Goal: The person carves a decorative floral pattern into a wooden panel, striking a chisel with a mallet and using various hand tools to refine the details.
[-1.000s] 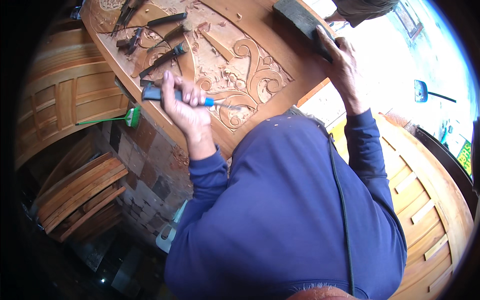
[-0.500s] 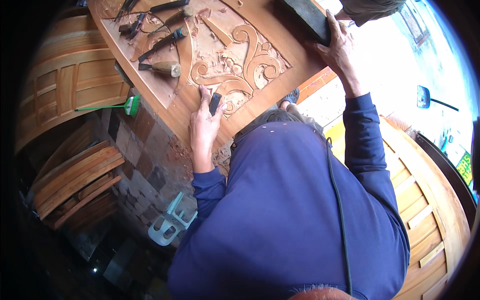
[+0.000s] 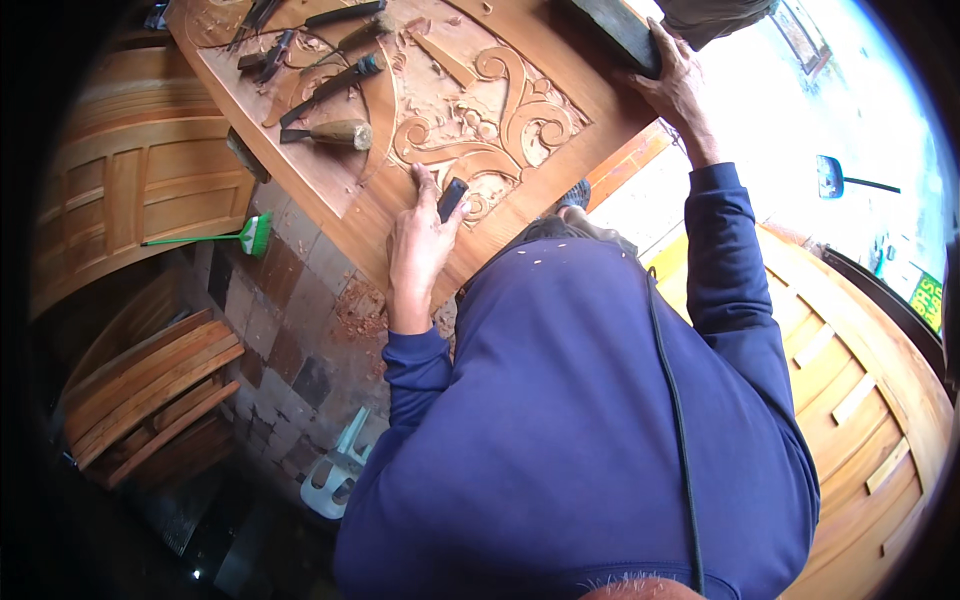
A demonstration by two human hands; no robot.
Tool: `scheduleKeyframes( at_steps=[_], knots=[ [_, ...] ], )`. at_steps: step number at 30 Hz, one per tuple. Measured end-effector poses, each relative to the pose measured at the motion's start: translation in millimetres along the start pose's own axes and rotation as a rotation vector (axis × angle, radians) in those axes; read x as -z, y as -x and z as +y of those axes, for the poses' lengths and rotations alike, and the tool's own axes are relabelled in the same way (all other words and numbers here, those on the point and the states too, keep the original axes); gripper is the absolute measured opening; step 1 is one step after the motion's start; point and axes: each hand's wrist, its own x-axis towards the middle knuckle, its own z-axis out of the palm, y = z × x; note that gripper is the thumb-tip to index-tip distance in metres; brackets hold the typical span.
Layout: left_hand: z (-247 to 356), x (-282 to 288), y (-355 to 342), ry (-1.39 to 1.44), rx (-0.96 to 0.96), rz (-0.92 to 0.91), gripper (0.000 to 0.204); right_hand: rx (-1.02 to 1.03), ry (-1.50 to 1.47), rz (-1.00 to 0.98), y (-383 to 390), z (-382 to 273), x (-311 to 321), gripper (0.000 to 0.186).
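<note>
My left hand rests at the near edge of a carved wooden panel. A short black bar is held between its thumb and fingers; the rest of the bar is hidden. My right hand is closed round the near end of a long dark block at the panel's right side. Raised scrollwork and loose shavings cover the panel's recess. Left of the scrolls lie a wooden-handled chisel, a dark chisel with a blue-banded handle and several more carving tools.
Panelled wooden doors stand at the left, above stacked boards. A green broom and a pale blue plastic chair are on the tiled floor. Another large door lies at the right. Dark cloth hangs over the far right.
The whole view has shifted slightly. The black bar in my left hand tilts a little more to the right. My right hand keeps its hold on the dark block.
</note>
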Motion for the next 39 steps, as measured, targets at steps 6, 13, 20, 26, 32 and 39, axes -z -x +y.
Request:
scheduleKeyframes(
  at_steps=[6,13,20,26,32,39],
  knots=[
    [-15,2,1,0.121,-0.081,-0.033,0.088,-0.089,-0.03,-0.05,2,0,1,0.096],
    [-22,9,-4,0.075,-0.147,-0.087,0.091,-0.119,-0.133,-0.033,1,-6,3,0.094],
    [-25,14,-7,0.083,-0.193,-0.121,0.092,-0.135,-0.176,0.024,0,-34,19,0.088],
    [-30,12,-11,0.056,-0.208,-0.129,0.092,-0.262,-0.219,-0.091,-1,-30,19,0.097],
    [-28,31,-18,0.0,-0.182,-0.15,0.096,-0.168,-0.07,-0.094,-5,-18,8,0.094],
    [1,89,-68,0.156,-0.745,0.316,0.037,-0.266,-0.096,-0.067,0,-23,17,0.09]
  ],
)
